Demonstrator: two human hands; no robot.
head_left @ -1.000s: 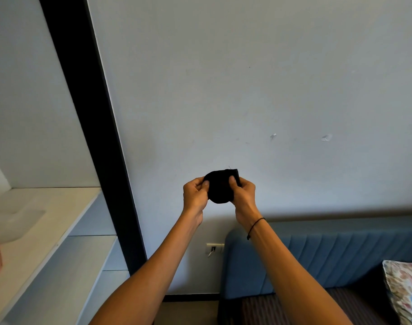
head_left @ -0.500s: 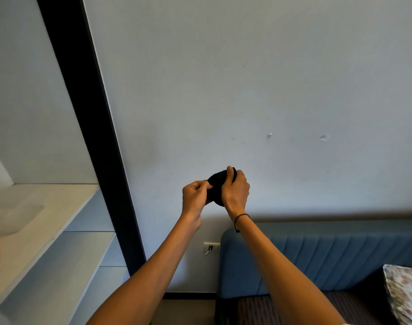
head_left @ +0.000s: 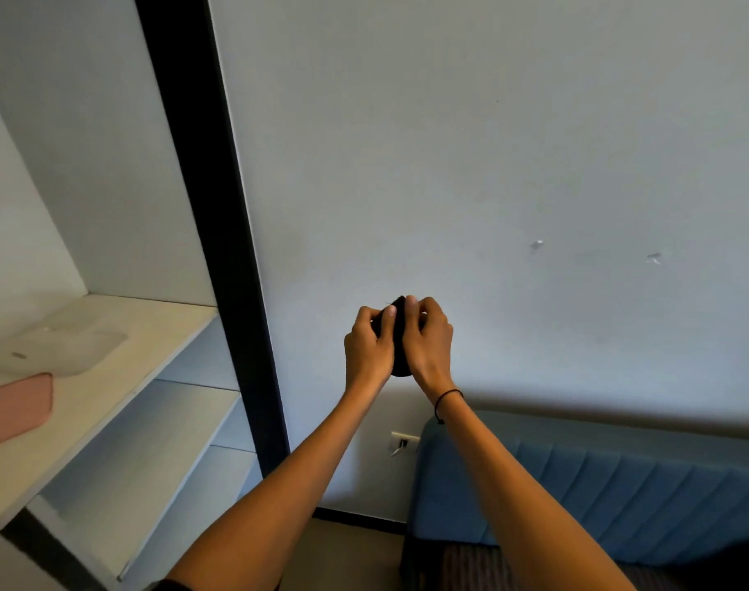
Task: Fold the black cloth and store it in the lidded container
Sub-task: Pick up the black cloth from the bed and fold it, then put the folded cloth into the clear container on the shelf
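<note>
The black cloth (head_left: 400, 347) is bunched small and held up in front of the pale wall, mostly hidden between my two hands. My left hand (head_left: 367, 344) grips its left side with fingers curled over the top. My right hand (head_left: 428, 341) presses against its right side, fingers wrapped over it; a thin black band circles that wrist. On the top shelf at the left lies a clear, flat lid-like piece (head_left: 61, 347), and next to it a pink flat object (head_left: 14, 405). No container body can be made out.
White shelves (head_left: 121, 424) stand at the left behind a black vertical frame (head_left: 219, 215). A blue padded headboard (head_left: 599, 484) runs along the wall at lower right, with a wall socket (head_left: 402, 442) beside it. A patterned pillow edge shows at the far right.
My hands have closed together around the cloth, hiding most of it. The view has shifted to the right, so the shelves fill more of the left side.
</note>
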